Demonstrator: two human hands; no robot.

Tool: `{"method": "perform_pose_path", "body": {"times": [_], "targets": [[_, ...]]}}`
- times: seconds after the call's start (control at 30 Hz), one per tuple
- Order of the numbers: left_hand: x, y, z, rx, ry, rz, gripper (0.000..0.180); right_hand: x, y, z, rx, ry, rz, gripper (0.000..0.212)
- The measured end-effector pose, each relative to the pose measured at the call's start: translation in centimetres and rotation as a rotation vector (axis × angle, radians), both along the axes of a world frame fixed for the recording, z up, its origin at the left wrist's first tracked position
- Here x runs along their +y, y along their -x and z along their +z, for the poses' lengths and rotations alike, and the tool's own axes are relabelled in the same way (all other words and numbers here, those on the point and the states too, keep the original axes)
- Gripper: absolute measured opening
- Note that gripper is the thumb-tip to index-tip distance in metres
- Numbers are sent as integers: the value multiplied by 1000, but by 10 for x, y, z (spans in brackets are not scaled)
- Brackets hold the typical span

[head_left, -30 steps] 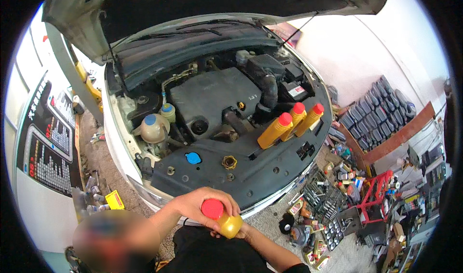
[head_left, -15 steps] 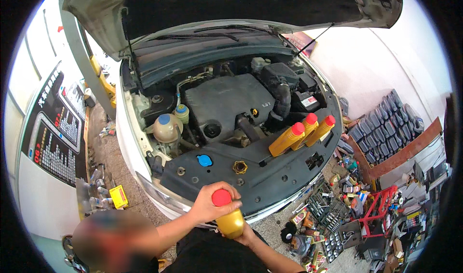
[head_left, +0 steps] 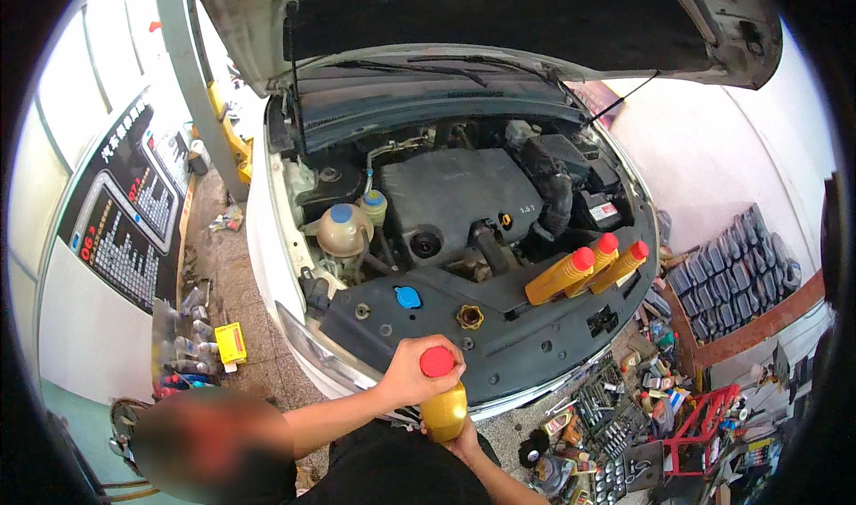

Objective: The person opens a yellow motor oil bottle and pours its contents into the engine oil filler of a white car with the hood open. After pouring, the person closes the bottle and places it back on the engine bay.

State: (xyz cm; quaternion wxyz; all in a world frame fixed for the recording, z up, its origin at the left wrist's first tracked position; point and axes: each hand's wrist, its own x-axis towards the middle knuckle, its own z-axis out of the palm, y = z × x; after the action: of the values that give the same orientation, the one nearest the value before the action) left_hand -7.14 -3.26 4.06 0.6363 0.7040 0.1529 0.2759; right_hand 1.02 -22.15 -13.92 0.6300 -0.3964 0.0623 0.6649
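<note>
Over the car's front edge I hold a gold-yellow oil bottle (head_left: 444,412) with a red cap. My left hand (head_left: 415,369) comes from the left and closes round the top of the bottle at its cap. Lower down, my right hand (head_left: 465,441) grips the bottle's side near the base; part of its fingers is hidden behind it. Just beyond, a yellow-brown filler cap (head_left: 470,317) lies on the black front panel (head_left: 513,349). Three more yellow bottles with red caps (head_left: 560,276) stand close together on the right of that panel.
The raised hood (head_left: 499,15) hangs over the engine cover (head_left: 464,193), which has a dark round opening. Left of it sit a coolant tank (head_left: 342,230) and a blue cap (head_left: 408,297). Tool trays (head_left: 604,407) and a red rack (head_left: 704,425) crowd the floor at right.
The whole view has shifted, so the car appears further right and slightly lower. Both hands remain on the bottle, the left one at its cap.
</note>
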Motion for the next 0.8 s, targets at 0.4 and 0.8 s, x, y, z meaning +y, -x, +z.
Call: {"method": "perform_pose_path", "body": {"times": [0.4, 0.8], "targets": [[12, 2, -1, -125, 93, -581, 21, 27, -21, 0, 311, -219, 397, 57], [-5, 6, 0, -107, 117, -105, 17, 0, -10, -13, -45, 6, 96, 72]]}}
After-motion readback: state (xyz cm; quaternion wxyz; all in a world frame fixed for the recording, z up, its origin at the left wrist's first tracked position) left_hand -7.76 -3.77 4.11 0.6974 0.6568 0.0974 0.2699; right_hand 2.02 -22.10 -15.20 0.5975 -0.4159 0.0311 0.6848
